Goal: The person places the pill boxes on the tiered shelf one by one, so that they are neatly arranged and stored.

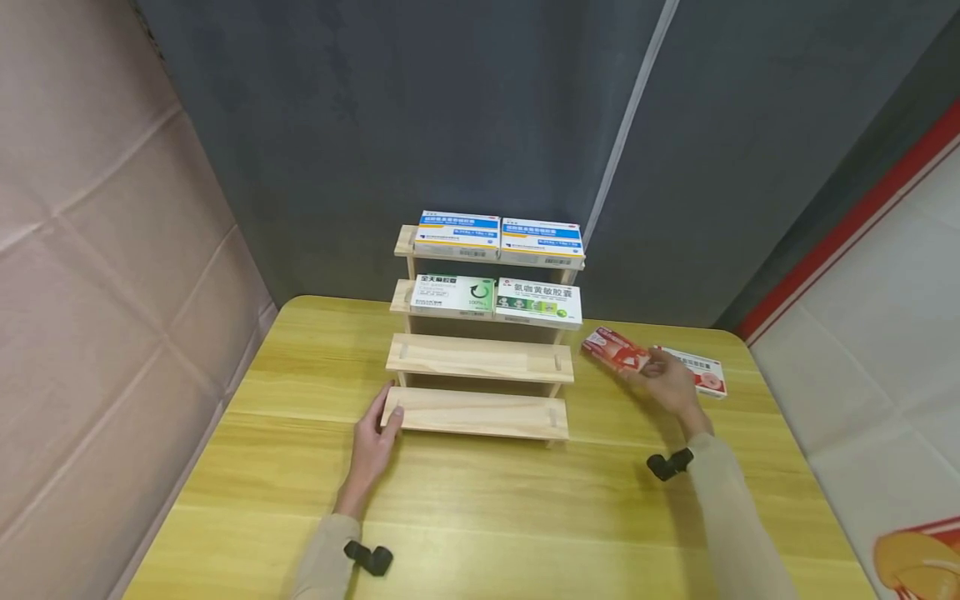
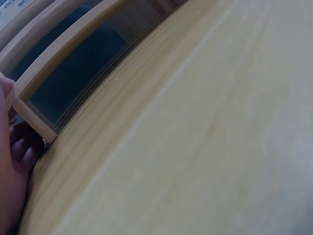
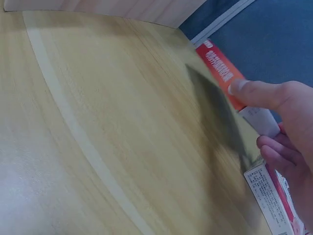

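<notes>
My right hand (image 1: 670, 384) pinches a red medicine box (image 1: 615, 349) by its near end. In the right wrist view that red box (image 3: 218, 68) is lifted off the table, its shadow below, thumb on its printed side. A white medicine box with red print (image 1: 708, 372) lies beside and partly behind this hand. With its thumb on the lowest step, my left hand (image 1: 372, 442) grips the left end of a stepped wooden rack (image 1: 480, 414). In the left wrist view, fingers (image 2: 29, 147) lie against the rack's side.
On the rack's top step sit two blue-and-white boxes (image 1: 457, 235). The second step carries a green-and-white box (image 1: 453, 294) and another white-and-green box (image 1: 538, 302). The rack stands on a yellow wooden table (image 1: 480, 517), with a dark grey wall (image 1: 420, 108) behind.
</notes>
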{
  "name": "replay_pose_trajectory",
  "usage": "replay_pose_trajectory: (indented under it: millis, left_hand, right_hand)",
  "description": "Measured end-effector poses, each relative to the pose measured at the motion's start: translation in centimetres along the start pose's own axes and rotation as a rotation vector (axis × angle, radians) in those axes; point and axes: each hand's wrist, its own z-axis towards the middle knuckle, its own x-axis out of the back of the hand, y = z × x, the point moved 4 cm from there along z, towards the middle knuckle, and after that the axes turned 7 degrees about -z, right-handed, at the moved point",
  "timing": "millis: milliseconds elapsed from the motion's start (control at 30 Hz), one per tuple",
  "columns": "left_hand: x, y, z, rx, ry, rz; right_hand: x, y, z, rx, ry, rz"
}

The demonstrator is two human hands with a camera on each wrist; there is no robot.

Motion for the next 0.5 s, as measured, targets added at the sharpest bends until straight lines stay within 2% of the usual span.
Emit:
replay_pose_trajectory:
  millis: [167, 500]
  left_hand:
    - [0.0, 0.0, 0.0, 0.009, 0.007, 0.012]
    - [-0.1, -0.1, 0.0, 0.016, -0.004, 0.001]
  right_hand:
    - [0.2, 0.0, -0.5, -0.034, 0.084, 0.054]
    - [1.0, -0.4, -1.6, -0.066, 0.198, 0.110]
